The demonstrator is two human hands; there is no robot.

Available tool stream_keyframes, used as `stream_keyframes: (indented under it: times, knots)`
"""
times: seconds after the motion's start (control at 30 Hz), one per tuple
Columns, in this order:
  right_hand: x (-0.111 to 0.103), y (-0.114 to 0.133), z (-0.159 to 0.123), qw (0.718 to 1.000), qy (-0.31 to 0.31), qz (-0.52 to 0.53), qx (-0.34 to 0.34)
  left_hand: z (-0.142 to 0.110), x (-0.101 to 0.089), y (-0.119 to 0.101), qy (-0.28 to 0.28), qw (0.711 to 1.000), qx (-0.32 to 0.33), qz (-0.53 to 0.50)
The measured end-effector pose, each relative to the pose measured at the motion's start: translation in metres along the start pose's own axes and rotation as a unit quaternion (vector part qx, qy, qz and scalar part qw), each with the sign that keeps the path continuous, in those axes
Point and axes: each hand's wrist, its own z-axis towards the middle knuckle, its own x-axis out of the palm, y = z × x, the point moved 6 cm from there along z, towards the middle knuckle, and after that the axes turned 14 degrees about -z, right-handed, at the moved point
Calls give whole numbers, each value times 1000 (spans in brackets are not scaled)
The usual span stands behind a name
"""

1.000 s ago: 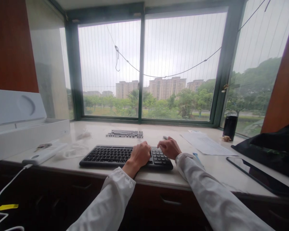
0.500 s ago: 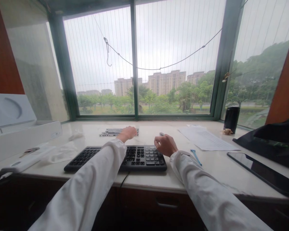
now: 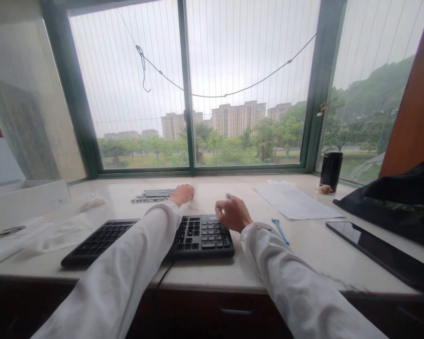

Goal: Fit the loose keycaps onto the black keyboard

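Note:
A black keyboard [image 3: 127,235] lies on the pale stone counter [image 3: 303,249] in front of me. My left hand [image 3: 182,193] reaches past the keyboard's far edge, its fingers curled, right beside a flat row of dark loose keycaps [image 3: 151,195]; what it holds, if anything, is hidden. My right hand [image 3: 231,213] hovers over the keyboard's far right corner, closed in a pinch on a small grey tool whose tip shows above the knuckles. Both arms wear white sleeves.
A blue plastic tool [image 3: 279,230] lies right of the keyboard. Paper sheets [image 3: 296,202], a black cup [image 3: 331,170], a dark tablet [image 3: 381,256] and a black bag [image 3: 398,202] sit at right. A white box [image 3: 24,200] and clear plastic wrap [image 3: 56,233] are at left. Windows stand behind.
My left hand left the keyboard's number pad and reached forward to the row of keycaps behind it. My right hand stayed near the keyboard's right corner. The view shifted right and downward.

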Motion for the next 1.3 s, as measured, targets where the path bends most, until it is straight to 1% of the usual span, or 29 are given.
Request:
stream_keyframes:
  times: [0.13, 0.23, 0.33, 0.47, 0.5, 0.57, 0.63, 0.67, 0.73, 0.87, 0.97, 1.1, 1.3]
  knots:
    - [-1, 0, 0, 1000, -1, 4, 0, -8, -8, -8, -19, 1000, 10, -17]
    - [-1, -1, 0, 1000, -4, 5, 2, -21, -24, -17, -47, 997, 34, -43]
    - [0, -1, 0, 1000, -8, 3, 4, -41, -44, -29, -56, 992, 83, -78]
    - [2, -1, 0, 1000, -7, 9, 6, -79, -65, -42, -17, 980, 155, -127]
    - [2, -1, 0, 1000, -8, 11, 7, -91, -68, -48, 5, 967, 197, -161]
    - [2, -1, 0, 1000, -9, 14, 9, -115, -74, -57, 41, 943, 250, -216]
    - [1, 0, 0, 1000, -5, 17, 10, -137, -75, -64, 79, 929, 265, -245]
    - [1, 0, -1, 1000, -1, 17, 11, -147, -73, -67, 103, 925, 268, -248]
    - [1, 0, -1, 1000, 6, 19, 11, -164, -69, -72, 130, 923, 267, -244]
    - [2, 0, -2, 1000, 11, 16, 11, -184, -62, -81, 148, 924, 266, -231]
    - [3, -1, -2, 1000, 13, 12, 12, -192, -56, -87, 158, 928, 258, -218]
    - [4, -1, -2, 1000, 18, 12, 13, -195, -51, -92, 159, 932, 263, -195]
    - [3, -1, -2, 999, 29, 16, 10, -198, -51, -95, 156, 937, 262, -171]
